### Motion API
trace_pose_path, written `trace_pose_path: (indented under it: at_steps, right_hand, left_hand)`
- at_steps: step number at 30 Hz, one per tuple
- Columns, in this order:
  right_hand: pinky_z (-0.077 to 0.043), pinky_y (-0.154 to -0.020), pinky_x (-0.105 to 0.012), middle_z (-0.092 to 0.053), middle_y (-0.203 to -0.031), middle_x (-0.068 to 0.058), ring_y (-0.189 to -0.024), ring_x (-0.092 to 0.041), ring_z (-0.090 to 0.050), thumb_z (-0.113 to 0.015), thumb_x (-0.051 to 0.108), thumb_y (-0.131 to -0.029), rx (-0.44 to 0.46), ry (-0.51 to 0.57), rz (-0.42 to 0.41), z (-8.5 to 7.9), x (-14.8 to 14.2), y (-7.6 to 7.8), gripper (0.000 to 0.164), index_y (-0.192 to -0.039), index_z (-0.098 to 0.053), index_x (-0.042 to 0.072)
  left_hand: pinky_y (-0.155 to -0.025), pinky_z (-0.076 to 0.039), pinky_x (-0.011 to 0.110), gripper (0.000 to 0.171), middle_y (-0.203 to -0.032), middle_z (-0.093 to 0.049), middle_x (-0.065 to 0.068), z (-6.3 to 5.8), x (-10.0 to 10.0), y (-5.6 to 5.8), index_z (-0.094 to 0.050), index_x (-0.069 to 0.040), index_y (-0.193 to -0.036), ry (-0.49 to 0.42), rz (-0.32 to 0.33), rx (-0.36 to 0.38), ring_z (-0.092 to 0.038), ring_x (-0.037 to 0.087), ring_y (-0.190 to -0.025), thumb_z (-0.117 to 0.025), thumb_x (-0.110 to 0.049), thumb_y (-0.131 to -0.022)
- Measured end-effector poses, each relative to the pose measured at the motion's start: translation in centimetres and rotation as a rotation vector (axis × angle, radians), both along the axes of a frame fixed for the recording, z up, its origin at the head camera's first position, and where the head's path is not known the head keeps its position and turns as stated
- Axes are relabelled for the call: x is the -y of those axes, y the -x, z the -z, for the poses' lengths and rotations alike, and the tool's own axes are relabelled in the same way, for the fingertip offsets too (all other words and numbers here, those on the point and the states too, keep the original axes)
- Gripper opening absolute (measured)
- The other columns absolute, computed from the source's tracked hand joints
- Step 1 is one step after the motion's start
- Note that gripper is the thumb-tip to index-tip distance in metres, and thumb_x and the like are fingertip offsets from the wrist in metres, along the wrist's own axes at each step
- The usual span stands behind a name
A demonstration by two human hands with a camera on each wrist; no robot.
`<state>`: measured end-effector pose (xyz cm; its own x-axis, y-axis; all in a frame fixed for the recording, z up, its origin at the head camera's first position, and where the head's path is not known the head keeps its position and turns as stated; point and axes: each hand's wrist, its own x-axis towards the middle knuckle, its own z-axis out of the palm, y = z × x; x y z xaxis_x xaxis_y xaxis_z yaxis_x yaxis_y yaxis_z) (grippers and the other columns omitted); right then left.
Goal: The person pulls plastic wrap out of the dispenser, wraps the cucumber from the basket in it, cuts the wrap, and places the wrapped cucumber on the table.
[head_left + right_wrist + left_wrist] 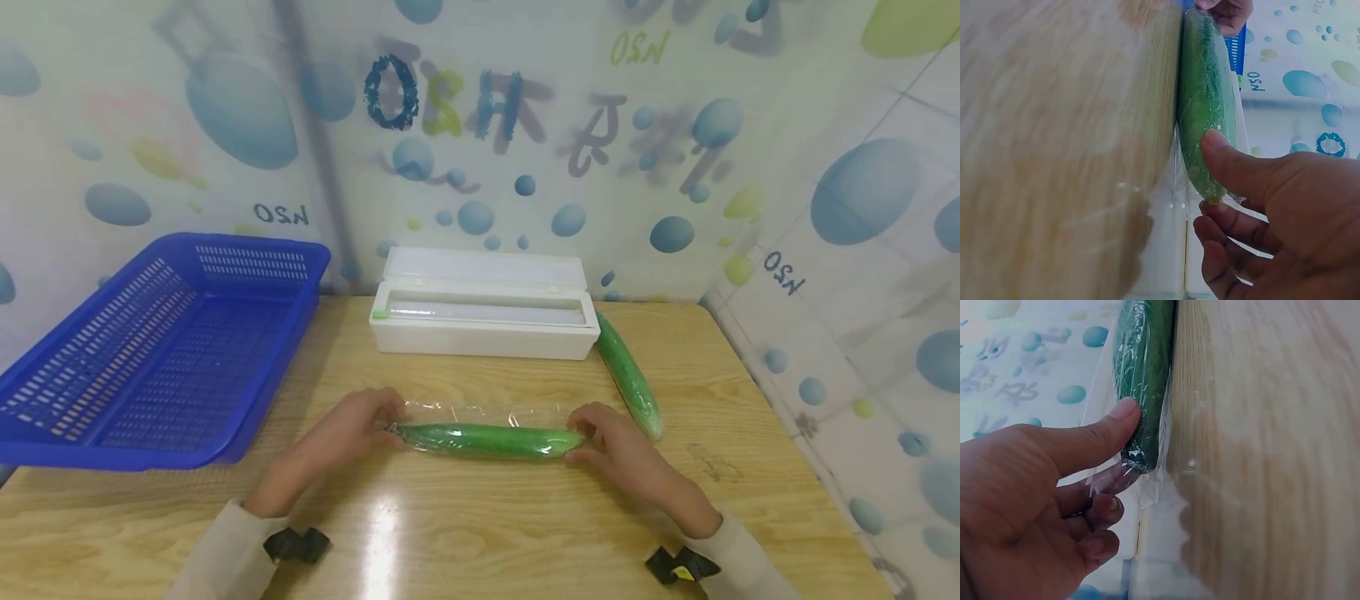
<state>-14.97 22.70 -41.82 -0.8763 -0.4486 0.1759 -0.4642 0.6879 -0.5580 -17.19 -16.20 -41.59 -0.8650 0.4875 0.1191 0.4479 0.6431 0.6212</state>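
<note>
A green cucumber (487, 440) in clear cling film lies crosswise near the middle of the table, with a loose flap of film (487, 414) spread along its far side. At its left end my left hand (360, 427) pinches it; in the left wrist view the thumb presses the wrapped cucumber (1144, 381) and a finger sits behind the tip. My right hand (618, 450) holds the other end. The right wrist view shows that thumb on the cucumber (1200, 106), with the fingertips by its end and film bunched there.
Behind the cucumber stands a white cling film box (483, 340), lid up, a roll inside. Another cucumber (630, 375), shiny as if wrapped, lies right of the box. A blue plastic basket (277, 358) stands at the left. A patterned wall (480, 167) borders the wooden table (487, 533).
</note>
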Motion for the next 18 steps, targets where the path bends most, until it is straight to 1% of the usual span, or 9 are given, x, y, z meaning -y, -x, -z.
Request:
trace_pose_path:
  at_steps: [2,4,7,12,15,18]
  right_hand:
    - [-0.047,-0.069,-0.028,-0.057,-0.090,0.008,-0.082,-0.012,-0.053,-0.079,0.021,-0.077,-0.004,0.002,0.001,0.02,-0.06,0.04,0.028,-0.099,-0.063,0.014]
    - [-0.047,-0.068,-0.028,-0.059,-0.090,0.007,-0.081,-0.012,-0.054,-0.077,0.022,-0.079,-0.001,-0.009,-0.003,0.01,-0.13,0.08,0.024,-0.097,-0.064,0.014]
    - [-0.047,-0.068,-0.027,-0.061,-0.090,0.007,-0.080,-0.011,-0.055,-0.075,0.023,-0.082,0.008,-0.033,-0.003,-0.07,-0.17,0.12,0.020,-0.096,-0.066,0.013]
    - [-0.047,-0.065,-0.025,-0.062,-0.087,0.009,-0.077,-0.007,-0.054,-0.072,0.025,-0.085,0.009,-0.053,-0.007,-0.26,-0.19,0.09,0.016,-0.095,-0.068,0.013]
    - [-0.047,-0.064,-0.024,-0.061,-0.085,0.009,-0.077,-0.006,-0.054,-0.071,0.024,-0.085,0.003,-0.041,-0.021,-0.38,-0.21,0.06,0.015,-0.094,-0.069,0.012]
    - [-0.047,-0.064,-0.024,-0.060,-0.085,0.009,-0.077,-0.006,-0.054,-0.071,0.024,-0.086,0.001,-0.038,-0.025,-0.47,-0.20,0.08,0.016,-0.095,-0.070,0.011]
  left_hand:
    - [-0.068,-0.047,0.032,0.019,-0.078,-0.061,-0.008,0.06,0.06,0.08,-0.063,-0.013,-0.081,-0.001,-0.007,0.002,-0.056,0.013,-0.074,-0.080,-0.015,-0.074]
    - [-0.065,-0.046,0.030,0.015,-0.076,-0.062,-0.009,0.09,0.12,0.11,-0.064,-0.015,-0.079,0.001,-0.014,0.013,-0.055,0.010,-0.072,-0.079,-0.015,-0.075]
    - [-0.061,-0.045,0.026,0.010,-0.076,-0.063,-0.009,0.09,0.18,0.11,-0.067,-0.014,-0.079,0.002,-0.031,0.020,-0.053,0.007,-0.068,-0.077,-0.013,-0.078]
    - [-0.057,-0.044,0.025,0.004,-0.077,-0.061,-0.007,-0.09,0.12,-0.07,-0.071,-0.010,-0.080,-0.022,-0.045,0.009,-0.050,0.007,-0.066,-0.076,-0.012,-0.080]
    - [-0.057,-0.045,0.025,0.006,-0.077,-0.060,-0.006,-0.29,0.10,-0.20,-0.073,-0.009,-0.081,-0.026,-0.051,0.017,-0.051,0.007,-0.066,-0.076,-0.014,-0.080]
    - [-0.061,-0.047,0.026,0.015,-0.077,-0.060,-0.006,-0.36,0.11,-0.21,-0.073,-0.009,-0.084,-0.005,-0.065,0.039,-0.053,0.009,-0.069,-0.080,-0.019,-0.075]
